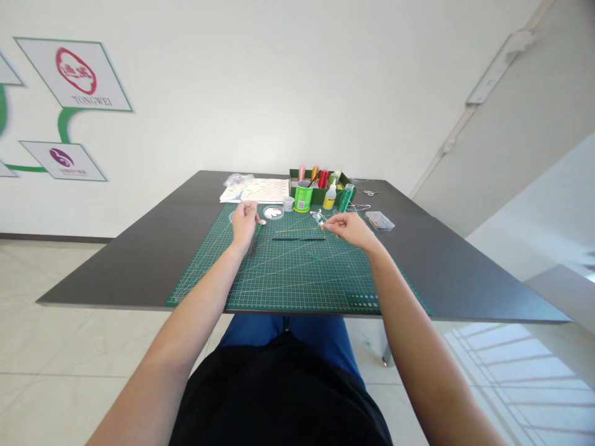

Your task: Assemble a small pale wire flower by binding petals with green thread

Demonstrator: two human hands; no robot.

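Observation:
My left hand (243,225) is over the left side of the green cutting mat (297,279), its fingers pinched together. At its fingertips shows a small pinkish-white piece (262,222) with a bit of green below it; its kind is too small to tell. A thin dark tool (254,243) lies just under that hand. My right hand (349,228) is closed at the fingertips, beside a small cluster of pale and coloured pieces (318,216). What those fingers hold is too small to name. Between the hands lie a thin gold-coloured rod (295,231) and a dark slender tool (297,239).
Behind the mat stand a green can (304,197), a yellow-labelled glue bottle (330,197), a small white tub (288,204) and a dish with white contents (273,212). A green box (294,175) holds coloured tubes. A clear case (380,221) and scissors (370,192) lie right.

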